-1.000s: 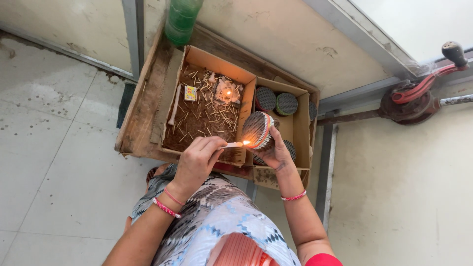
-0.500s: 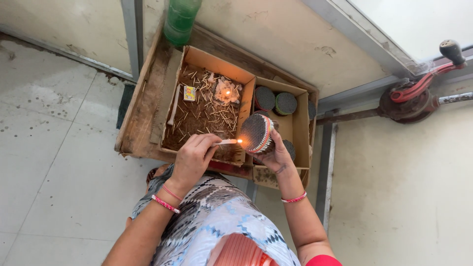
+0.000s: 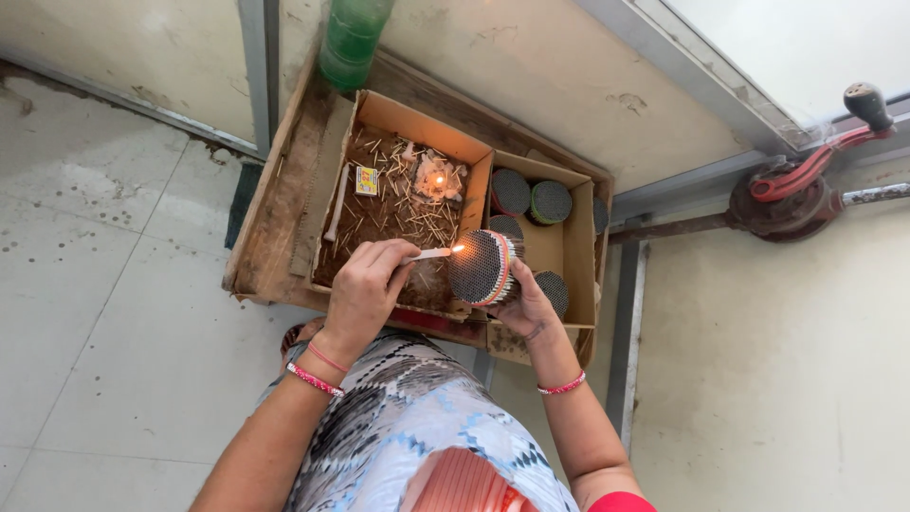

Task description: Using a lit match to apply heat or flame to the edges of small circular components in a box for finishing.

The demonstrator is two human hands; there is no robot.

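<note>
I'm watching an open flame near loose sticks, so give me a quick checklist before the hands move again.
1. Lit stick pinched firmly in the left hand: ok.
2. Flame clear of the fingers: ok.
3. Round bundle of sticks gripped by the right hand: ok.
4. Flame kept apart from the bundle's face: not ok, it sits right at it.
5. Loose sticks in the cardboard box below kept away from fire: not ok, a small flame burns among them.
6. Other bundles untouched by fire: cannot tell.
</note>
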